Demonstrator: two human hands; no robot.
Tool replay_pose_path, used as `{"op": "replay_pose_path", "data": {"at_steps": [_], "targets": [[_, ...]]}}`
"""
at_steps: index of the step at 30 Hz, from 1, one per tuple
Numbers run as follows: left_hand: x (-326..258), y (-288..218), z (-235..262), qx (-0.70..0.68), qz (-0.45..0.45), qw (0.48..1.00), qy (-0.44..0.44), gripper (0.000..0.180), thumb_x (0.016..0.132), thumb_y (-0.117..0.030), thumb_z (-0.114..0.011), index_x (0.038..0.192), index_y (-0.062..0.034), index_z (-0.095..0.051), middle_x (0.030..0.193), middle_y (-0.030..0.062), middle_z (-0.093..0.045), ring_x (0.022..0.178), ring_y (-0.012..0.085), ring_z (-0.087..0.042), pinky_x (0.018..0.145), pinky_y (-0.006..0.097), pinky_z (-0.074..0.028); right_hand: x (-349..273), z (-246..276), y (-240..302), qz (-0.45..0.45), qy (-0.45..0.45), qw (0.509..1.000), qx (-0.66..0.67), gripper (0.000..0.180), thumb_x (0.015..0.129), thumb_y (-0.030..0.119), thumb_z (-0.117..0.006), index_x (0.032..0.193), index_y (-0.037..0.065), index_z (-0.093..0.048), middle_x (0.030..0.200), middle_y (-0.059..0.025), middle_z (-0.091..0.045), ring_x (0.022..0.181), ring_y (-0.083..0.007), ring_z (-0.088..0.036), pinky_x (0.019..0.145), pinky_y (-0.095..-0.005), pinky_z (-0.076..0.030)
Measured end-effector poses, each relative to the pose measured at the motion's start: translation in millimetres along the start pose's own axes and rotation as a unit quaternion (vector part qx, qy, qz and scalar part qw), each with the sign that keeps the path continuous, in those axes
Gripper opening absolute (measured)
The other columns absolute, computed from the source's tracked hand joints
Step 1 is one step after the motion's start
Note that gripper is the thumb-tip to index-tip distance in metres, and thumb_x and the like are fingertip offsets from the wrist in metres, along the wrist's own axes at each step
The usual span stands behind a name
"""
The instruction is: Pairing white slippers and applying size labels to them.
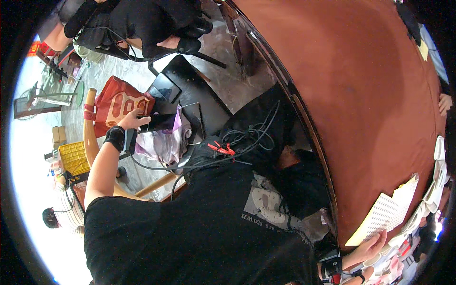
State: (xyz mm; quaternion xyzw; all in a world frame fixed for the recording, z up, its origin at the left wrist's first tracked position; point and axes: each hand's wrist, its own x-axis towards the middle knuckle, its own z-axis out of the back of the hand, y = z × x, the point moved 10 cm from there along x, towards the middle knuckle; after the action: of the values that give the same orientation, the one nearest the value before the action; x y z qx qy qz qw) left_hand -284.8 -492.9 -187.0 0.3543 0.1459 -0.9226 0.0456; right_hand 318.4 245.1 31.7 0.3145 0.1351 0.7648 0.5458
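Note:
Out to the left, my left hand [133, 120] has its fingers closed round a dark, flat, phone-like slab [160, 122]. Below that slab lies a crumpled lilac bag [164, 145], and a red paper bag [121, 102] stands just beyond the hand. At the lower right my right hand [373, 246] grips the lower edge of an open yellow-backed booklet [387, 213] with printed pages, over the reddish-brown table [351, 118]. Black bands with small devices circle both wrists. Coiled black cables [251, 137] and a red clip [221, 148] lie across my lap.
A black seat [194, 85] carries a dark flat case [164, 89]. Another person in black [142, 23] sits at the upper left. Curved wooden chair parts [89, 128] and a yellow basket [73, 157] are at the left. White folded items [430, 190] line the right side; another person's hand [445, 103] rests there.

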Motion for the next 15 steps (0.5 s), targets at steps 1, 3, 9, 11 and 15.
{"op": "replay_pose_path", "data": {"at_steps": [1, 3, 9, 11, 15], "targets": [[2.7, 4.1, 1.6, 0.004, -0.015, 1.0, -0.013, 0.068, 0.085, -0.034, -0.072, 0.134, 0.0058, -0.044, 0.095, 0.0149, -0.066, 0.052, 0.016, -0.059, 0.043, 0.03, -0.05, -0.2, 0.1, 1.6, -0.003, -0.001, 1.0, -0.006, 0.034, 0.101, 0.016, -0.049, 0.129, -0.004, -0.054, 0.13, -0.0166, -0.058, 0.117, -0.0249, -0.055, 0.102, -0.0343, -0.042], [1.6, -2.1, 0.3, 0.001, 0.008, 1.0, 0.003, 0.077, 0.079, -0.038, -0.075, 0.134, 0.0076, -0.045, 0.103, 0.0158, -0.065, 0.066, 0.0168, -0.062, 0.055, 0.029, -0.051, -1.2, 2.4, 3.8, -0.005, -0.003, 1.0, -0.017, 0.034, 0.101, 0.016, -0.049, 0.128, -0.005, -0.054, 0.13, -0.0165, -0.058, 0.117, -0.0248, -0.054, 0.102, -0.0342, -0.043], [44.8, 81.1, 21.6, -0.129, 0.005, 0.99, -0.056, 0.059, 0.082, -0.019, -0.075, 0.127, 0.0089, -0.049, 0.094, 0.0116, -0.067, 0.068, 0.0173, -0.065, 0.051, 0.031, -0.053, -3.5, -1.2, 4.1, -0.021, -0.015, 1.0, 0.014, 0.035, 0.101, 0.015, -0.049, 0.129, -0.006, -0.054, 0.13, -0.0169, -0.058, 0.118, -0.0254, -0.054, 0.103, -0.0341, -0.042], [50.4, 92.5, 20.2, -0.207, 0.017, 0.976, -0.066, 0.056, 0.082, -0.017, -0.075, 0.125, 0.0091, -0.05, 0.095, 0.0113, -0.067, 0.07, 0.0172, -0.066, 0.052, 0.031, -0.053, -1.2, 0.9, 2.6, -0.011, -0.009, 1.0, 0.001, 0.035, 0.101, 0.015, -0.05, 0.129, -0.006, -0.054, 0.129, -0.0173, -0.058, 0.119, -0.0255, -0.054, 0.103, -0.0338, -0.042], [56.6, 118.3, 26.7, -0.233, 0.045, 0.959, -0.153, 0.031, 0.085, -0.023, -0.071, 0.097, 0.005, -0.064, 0.076, 0.0102, -0.067, 0.059, 0.0202, -0.064, 0.051, 0.033, -0.052, 3.9, 3.6, -19.0, 0.014, -0.002, 1.0, -0.002, 0.035, 0.1, 0.013, -0.05, 0.129, -0.006, -0.054, 0.129, -0.0178, -0.058, 0.119, -0.0254, -0.055, 0.103, -0.0334, -0.042]]}}
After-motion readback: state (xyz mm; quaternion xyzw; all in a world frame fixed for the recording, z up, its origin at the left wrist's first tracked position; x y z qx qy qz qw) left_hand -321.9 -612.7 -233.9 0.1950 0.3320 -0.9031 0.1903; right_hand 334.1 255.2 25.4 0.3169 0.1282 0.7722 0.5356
